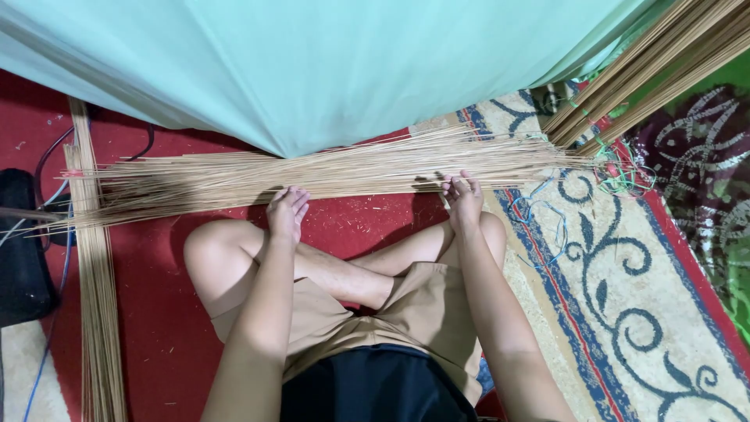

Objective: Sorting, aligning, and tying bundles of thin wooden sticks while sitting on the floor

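You sit cross-legged and seem to be sorting and evening the spread of thin sticks [336, 173] lying across the red carpet [168, 320] just before your knees; your left hand [286, 211] rests half-curled on their near edge; your right hand [462, 197] pinches a few sticks with narrow fingers, so next needs a gentle, even pull.

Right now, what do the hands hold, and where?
Both the left hand and right hand touch the thin sticks along their near edge; a closed grip cannot be told.
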